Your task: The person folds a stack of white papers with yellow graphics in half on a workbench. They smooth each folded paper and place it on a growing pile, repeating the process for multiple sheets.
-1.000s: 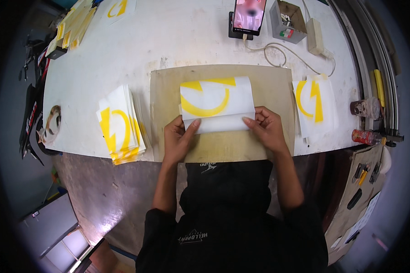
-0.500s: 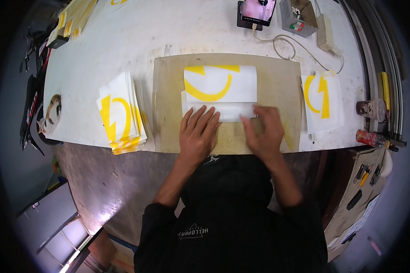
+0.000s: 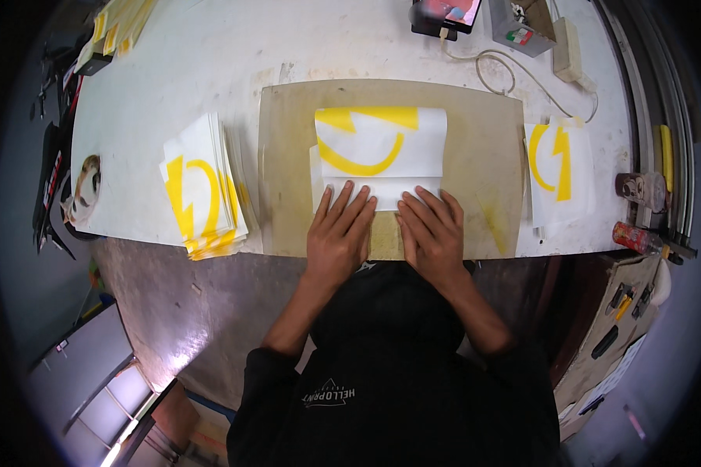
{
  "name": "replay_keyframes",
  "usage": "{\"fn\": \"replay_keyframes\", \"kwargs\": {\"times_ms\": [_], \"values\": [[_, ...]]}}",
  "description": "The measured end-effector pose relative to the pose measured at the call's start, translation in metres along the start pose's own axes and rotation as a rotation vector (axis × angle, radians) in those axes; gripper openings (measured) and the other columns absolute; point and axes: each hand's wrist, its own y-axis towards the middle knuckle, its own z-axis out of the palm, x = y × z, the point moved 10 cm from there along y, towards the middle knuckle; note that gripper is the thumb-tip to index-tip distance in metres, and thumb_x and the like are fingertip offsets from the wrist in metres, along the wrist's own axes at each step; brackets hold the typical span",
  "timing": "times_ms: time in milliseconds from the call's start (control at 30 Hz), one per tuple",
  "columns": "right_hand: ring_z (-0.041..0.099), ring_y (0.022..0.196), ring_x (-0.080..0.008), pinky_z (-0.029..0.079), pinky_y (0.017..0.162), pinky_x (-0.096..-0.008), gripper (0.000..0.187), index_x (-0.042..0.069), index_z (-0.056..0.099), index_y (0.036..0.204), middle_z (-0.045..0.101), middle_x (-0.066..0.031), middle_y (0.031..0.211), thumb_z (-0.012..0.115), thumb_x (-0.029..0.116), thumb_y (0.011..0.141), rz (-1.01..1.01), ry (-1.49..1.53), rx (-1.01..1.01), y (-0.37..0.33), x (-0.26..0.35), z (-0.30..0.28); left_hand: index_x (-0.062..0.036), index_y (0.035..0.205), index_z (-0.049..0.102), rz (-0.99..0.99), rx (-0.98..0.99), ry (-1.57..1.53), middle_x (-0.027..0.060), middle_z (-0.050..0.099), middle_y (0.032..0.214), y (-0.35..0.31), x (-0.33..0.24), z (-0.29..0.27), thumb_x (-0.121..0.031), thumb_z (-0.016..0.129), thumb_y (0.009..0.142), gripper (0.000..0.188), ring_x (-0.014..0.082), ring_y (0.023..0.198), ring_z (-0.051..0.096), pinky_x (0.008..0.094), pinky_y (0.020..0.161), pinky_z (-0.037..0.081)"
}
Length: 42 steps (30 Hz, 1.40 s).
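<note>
A white sheet printed in yellow [image 3: 382, 144] lies partly folded on a greyish translucent mat [image 3: 483, 156] in front of me. Along its near side runs a plain white strip, and a slightly offset edge shows at its left. My left hand [image 3: 336, 229] rests flat, fingers stretched, with its tips on the left part of that strip. Opposite it, my right hand [image 3: 435, 229] presses the right part of the strip with fingers extended. Neither hand grips the sheet; what lies under the palms is hidden.
To the left sits a stack of yellow-printed sheets [image 3: 199, 187]; more sheets [image 3: 557, 167] lie right. A cat [image 3: 86, 187] rests at the left edge. A phone [image 3: 452, 14], cable, grey bin [image 3: 526, 27] and power strip [image 3: 566, 50] are at the back. A red bottle [image 3: 635, 236] lies right.
My right hand has come down from a bent, blurred pose and moved slightly left, now flat on the strip. The left hand stays nearly in place. The view has shifted slightly.
</note>
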Motion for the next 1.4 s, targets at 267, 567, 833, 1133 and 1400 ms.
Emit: {"fn": "replay_keyframes", "kwargs": {"times_ms": [267,567,833,1133,1400], "values": [[0.053,0.136,-0.0294,0.032,0.114,-0.0610,0.039,0.009,0.071,0.123,0.062,-0.0118,0.138,0.079,0.022,0.087,0.048,-0.044,0.117,-0.012,0.006,0.008,-0.0064,0.154,0.047,-0.135,0.283,0.164,0.0132,0.040,0.164,-0.026,0.018,0.011,-0.046,0.064,0.096,0.072,0.0377,0.155,0.029,0.0621,0.124,0.019],[0.046,0.139,-0.0395,0.021,0.116,-0.0648,0.036,0.006,0.074,0.116,0.057,-0.0180,0.141,0.078,0.027,0.088,0.289,-0.284,0.005,-0.040,-0.040,-0.052,-0.0073,0.156,0.045,-0.129,0.285,0.175,0.0133,0.037,0.166,-0.027,0.018,0.012,-0.049,0.063,0.096,0.075,0.0383,0.156,0.026,0.0633,0.124,0.016],[0.044,0.143,-0.0382,0.031,0.119,-0.0579,0.044,0.005,0.064,0.136,0.056,-0.0185,0.146,0.065,0.029,0.099,-0.124,0.018,0.221,0.049,0.018,0.035,-0.0033,0.150,0.052,-0.083,0.375,0.097,0.0147,0.041,0.163,-0.030,-0.020,0.042,-0.052,0.064,0.094,0.075,0.0376,0.154,0.029,0.0664,0.122,0.019],[0.033,0.153,-0.0326,0.017,0.124,-0.0627,0.057,0.008,0.054,0.149,0.045,-0.0085,0.161,0.055,0.043,0.104,-0.153,-0.179,0.359,0.074,-0.016,0.058,0.0040,0.153,0.043,-0.186,0.222,-0.048,0.0216,0.036,0.164,-0.033,-0.017,0.031,-0.048,0.073,0.090,0.087,0.0380,0.155,0.030,0.0638,0.123,0.018],[0.032,0.153,-0.0322,0.014,0.122,-0.0694,0.061,0.010,0.051,0.151,0.044,-0.0059,0.162,0.054,0.048,0.104,-0.155,-0.178,0.381,0.077,-0.017,0.057,-0.0071,0.130,0.068,-0.155,0.005,-0.097,0.0062,0.067,0.137,-0.021,0.008,-0.010,-0.016,0.068,0.094,0.036,0.0269,0.123,0.060,0.0507,0.116,0.031]]}}
